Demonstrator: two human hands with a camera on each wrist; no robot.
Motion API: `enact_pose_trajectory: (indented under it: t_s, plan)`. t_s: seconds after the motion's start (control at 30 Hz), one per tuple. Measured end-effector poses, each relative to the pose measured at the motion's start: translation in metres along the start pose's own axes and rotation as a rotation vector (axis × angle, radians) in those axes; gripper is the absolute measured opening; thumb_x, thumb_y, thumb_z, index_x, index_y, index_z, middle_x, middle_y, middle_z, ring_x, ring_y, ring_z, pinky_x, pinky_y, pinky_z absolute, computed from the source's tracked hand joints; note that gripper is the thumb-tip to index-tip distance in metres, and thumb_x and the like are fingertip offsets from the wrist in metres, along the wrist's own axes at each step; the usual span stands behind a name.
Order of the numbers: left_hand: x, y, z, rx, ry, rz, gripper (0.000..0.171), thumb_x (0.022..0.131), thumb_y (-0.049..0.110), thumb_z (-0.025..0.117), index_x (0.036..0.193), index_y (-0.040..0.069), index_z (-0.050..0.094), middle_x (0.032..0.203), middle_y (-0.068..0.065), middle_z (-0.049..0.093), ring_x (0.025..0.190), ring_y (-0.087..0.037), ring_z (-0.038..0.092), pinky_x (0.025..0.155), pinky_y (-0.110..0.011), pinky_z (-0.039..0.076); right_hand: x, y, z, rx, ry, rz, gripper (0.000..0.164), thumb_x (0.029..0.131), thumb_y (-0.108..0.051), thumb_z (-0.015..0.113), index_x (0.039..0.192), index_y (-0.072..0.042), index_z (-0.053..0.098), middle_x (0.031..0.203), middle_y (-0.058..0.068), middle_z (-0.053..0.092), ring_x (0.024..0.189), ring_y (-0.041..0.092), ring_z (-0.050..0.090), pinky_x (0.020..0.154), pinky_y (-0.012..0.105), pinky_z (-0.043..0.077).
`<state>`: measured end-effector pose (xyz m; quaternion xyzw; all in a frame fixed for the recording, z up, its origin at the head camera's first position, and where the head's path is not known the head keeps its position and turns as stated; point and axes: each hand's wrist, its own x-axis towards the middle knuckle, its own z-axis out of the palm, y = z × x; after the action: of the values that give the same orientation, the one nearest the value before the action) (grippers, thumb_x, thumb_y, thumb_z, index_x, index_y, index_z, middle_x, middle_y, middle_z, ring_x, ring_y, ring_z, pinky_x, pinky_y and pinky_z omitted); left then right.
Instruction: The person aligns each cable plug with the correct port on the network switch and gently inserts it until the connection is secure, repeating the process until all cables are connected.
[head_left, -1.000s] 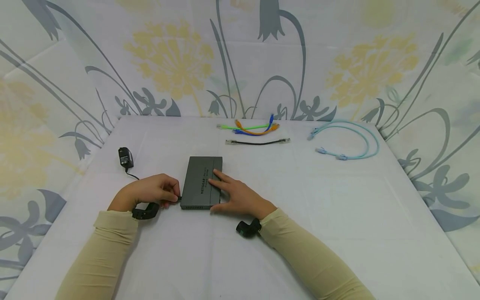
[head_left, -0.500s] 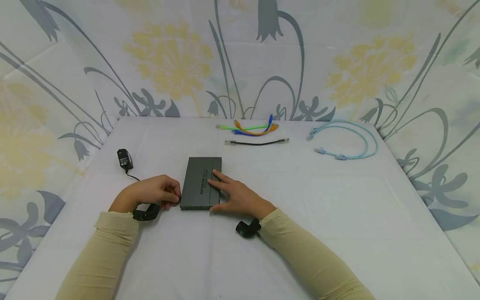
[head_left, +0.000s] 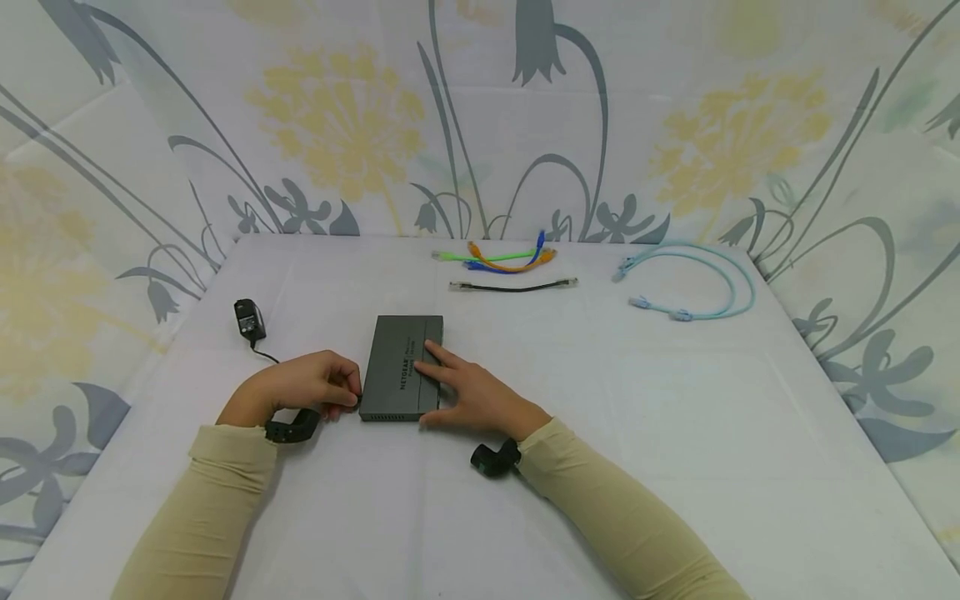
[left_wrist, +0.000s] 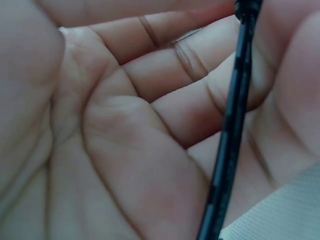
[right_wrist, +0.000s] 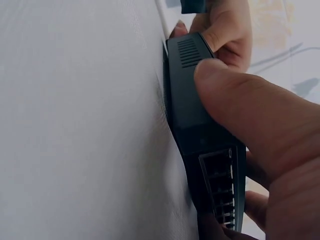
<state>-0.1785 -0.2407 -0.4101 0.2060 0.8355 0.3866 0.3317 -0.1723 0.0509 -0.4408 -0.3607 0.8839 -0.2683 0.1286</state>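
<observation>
A dark grey Netgear network switch (head_left: 392,367) lies flat on the white table, its row of ports (right_wrist: 222,190) facing right in the right wrist view. My left hand (head_left: 303,383) pinches the power cable's plug at the switch's left edge; the fingers hide most of that plug. In the left wrist view the black power cable (left_wrist: 231,125) runs across the curled palm up to the plug's collar (left_wrist: 246,7). My right hand (head_left: 480,392) rests with spread fingers on the switch's top and right side, the thumb (right_wrist: 220,82) against its vented near side.
The black power adapter (head_left: 250,319) lies behind my left hand, its cord leading to that hand. At the back lie short green, blue and orange (head_left: 517,258) network cables, with a black network cable (head_left: 514,287) before them. A light blue network cable (head_left: 731,287) curves at back right.
The left hand and the plug have closed the small gap to the switch's left edge during the first half second. Since then almost nothing has moved; the right hand stays in place.
</observation>
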Motion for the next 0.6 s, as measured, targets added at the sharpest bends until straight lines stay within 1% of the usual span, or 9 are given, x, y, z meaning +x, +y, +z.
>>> enact_pose_trajectory:
  t_s: [0.13,0.27,0.43,0.6]
  plan:
    - [-0.001,0.0,0.0,0.01,0.001,0.0,0.007,0.089,0.007,0.064,0.087,0.0,0.063,0.067,-0.004,0.061,0.059,-0.014,0.059,0.055,-0.029,0.052,0.001,-0.003,0.001,0.011,-0.011,0.001,0.079,0.084,-0.05,0.071,0.151,-0.025,0.037,0.165,-0.004,0.01,0.147,0.024,0.027,0.114,0.043,0.034]
    - [-0.002,-0.001,-0.002,0.022,0.006,0.002,0.008,0.089,0.008,0.065,0.091,0.0,0.066,0.067,-0.003,0.061,0.059,-0.013,0.058,0.055,-0.028,0.052,0.001,-0.008,0.001,0.015,-0.018,0.001,0.077,0.085,-0.047,0.071,0.151,-0.025,0.038,0.165,-0.003,0.011,0.149,0.024,0.023,0.114,0.043,0.034]
    - [-0.004,-0.001,-0.005,0.038,0.013,0.007,0.011,0.089,0.008,0.065,0.094,-0.001,0.068,0.067,-0.003,0.061,0.058,-0.013,0.057,0.055,-0.027,0.051,0.003,-0.013,-0.001,-0.002,-0.025,0.007,0.075,0.086,-0.045,0.071,0.15,-0.024,0.039,0.164,-0.003,0.012,0.15,0.025,0.018,0.115,0.043,0.032]
    - [-0.005,-0.001,-0.007,0.051,0.035,0.016,0.011,0.089,0.008,0.065,0.095,0.0,0.068,0.068,-0.003,0.061,0.059,-0.013,0.056,0.055,-0.027,0.049,0.006,-0.015,-0.004,-0.008,-0.047,0.011,0.074,0.086,-0.045,0.071,0.15,-0.024,0.04,0.164,-0.004,0.012,0.151,0.03,0.013,0.116,0.047,0.03]
